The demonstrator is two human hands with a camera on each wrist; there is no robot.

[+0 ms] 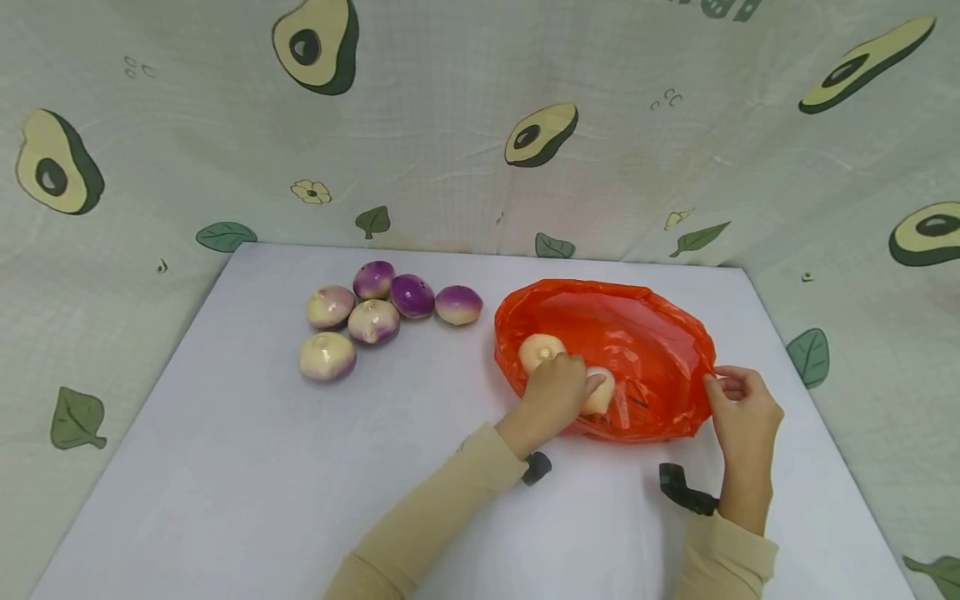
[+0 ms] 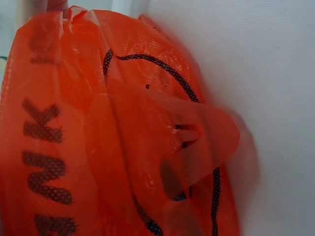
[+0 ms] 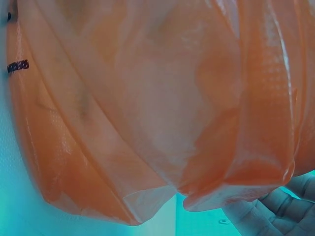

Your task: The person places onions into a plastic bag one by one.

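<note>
A red plastic bag (image 1: 660, 333) lies wide open on the right half of the table. My right hand (image 1: 742, 408) pinches its right rim between thumb and fingers; in the right wrist view the fingers (image 3: 275, 209) show at the bag's edge. My left hand (image 1: 551, 392) reaches over the near-left rim, its fingers bent down inside. Two pale, round vegetables lie by it: one nubbed (image 1: 540, 352) beyond the knuckles, another (image 1: 600, 398) under the thumb. I cannot tell if the left fingers hold anything. Black print marks the bag (image 2: 44, 123) in the left wrist view.
Several purple-and-white turnips (image 1: 373, 322) lie grouped on the white table (image 1: 247, 467), left of the bag. Behind rises a pale cloth with avocado prints (image 1: 442, 192). Black curved pieces (image 1: 682, 492) stick out by both wrists.
</note>
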